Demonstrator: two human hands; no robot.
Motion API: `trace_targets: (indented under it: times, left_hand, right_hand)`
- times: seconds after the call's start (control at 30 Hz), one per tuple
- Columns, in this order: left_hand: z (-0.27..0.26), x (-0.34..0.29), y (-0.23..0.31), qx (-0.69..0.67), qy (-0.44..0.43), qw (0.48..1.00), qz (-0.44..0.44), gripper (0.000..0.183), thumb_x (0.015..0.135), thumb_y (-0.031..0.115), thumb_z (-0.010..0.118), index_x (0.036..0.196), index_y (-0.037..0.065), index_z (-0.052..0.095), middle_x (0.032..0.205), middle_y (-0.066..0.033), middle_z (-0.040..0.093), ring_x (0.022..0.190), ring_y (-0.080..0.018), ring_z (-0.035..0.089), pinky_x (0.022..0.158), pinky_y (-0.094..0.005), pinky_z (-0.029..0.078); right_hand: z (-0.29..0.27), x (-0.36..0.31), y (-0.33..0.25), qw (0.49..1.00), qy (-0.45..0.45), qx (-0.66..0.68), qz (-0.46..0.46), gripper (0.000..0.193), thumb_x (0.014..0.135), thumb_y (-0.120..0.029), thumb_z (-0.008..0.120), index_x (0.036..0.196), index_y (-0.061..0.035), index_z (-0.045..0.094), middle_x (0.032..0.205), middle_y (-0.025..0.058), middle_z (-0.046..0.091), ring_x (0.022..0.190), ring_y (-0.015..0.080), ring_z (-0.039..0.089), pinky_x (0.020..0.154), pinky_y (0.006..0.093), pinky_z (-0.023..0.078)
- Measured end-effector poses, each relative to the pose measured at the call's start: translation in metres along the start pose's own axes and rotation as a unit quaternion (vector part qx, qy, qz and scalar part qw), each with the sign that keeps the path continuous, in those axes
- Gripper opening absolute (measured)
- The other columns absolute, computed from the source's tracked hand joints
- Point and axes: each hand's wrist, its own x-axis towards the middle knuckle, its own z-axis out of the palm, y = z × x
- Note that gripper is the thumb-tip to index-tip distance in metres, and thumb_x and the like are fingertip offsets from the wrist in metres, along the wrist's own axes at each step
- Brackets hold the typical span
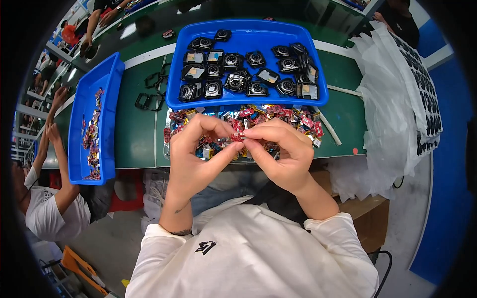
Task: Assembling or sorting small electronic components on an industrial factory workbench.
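Above the near edge of the green workbench, my left hand (195, 151) and my right hand (284, 158) meet, fingertips pinched together. Between them they grip a small red electronic part (238, 137) with a silvery piece on it; its finer details are too small to make out. Below and behind the fingers spreads a loose pile of small red, silver and blue electronic parts (305, 121), partly hidden by my hands. Just beyond the pile stands a blue tray (248, 29) holding several black watch-like housings (233, 82), some with round backs facing up.
A second blue tray (110, 119) on the left holds more small parts (92, 136). Black frames (149, 101) lie between the trays. White plastic sheeting and stacked sheets of black pieces (417, 84) rise at right, above a cardboard box (367, 221). Co-workers sit at left and across the bench.
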Motion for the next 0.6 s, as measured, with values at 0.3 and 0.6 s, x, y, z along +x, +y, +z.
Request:
trace_targets:
  times: [0.3, 0.6]
  left_hand:
    - [0.008, -0.009, 0.0, -0.046, 0.045, 0.996, -0.068, 0.023, 0.069, -0.006, 0.07, 0.09, -0.001, 0.062, 0.085, -0.0064, 0.062, 0.07, -0.0099, 0.057, 0.064, -0.0212, 0.044]
    - [0.01, -0.012, 0.004, -0.11, 0.038, 0.992, -0.049, 0.03, 0.069, -0.009, 0.068, 0.097, -0.004, 0.061, 0.08, -0.0066, 0.061, 0.073, -0.012, 0.057, 0.065, -0.0221, 0.045]
  right_hand:
    - [0.001, -0.004, -0.005, 0.977, 0.006, 0.144, 0.159, 0.015, 0.077, 0.006, 0.063, 0.091, 0.0014, 0.065, 0.091, 0.0115, 0.066, 0.081, 0.0153, 0.065, 0.064, 0.0232, 0.054]
    - [-0.005, -0.005, -0.003, 0.989, -0.048, 0.102, 0.098, 0.016, 0.077, 0.004, 0.067, 0.092, 0.0011, 0.068, 0.094, 0.0106, 0.065, 0.082, 0.0141, 0.064, 0.067, 0.0225, 0.055]
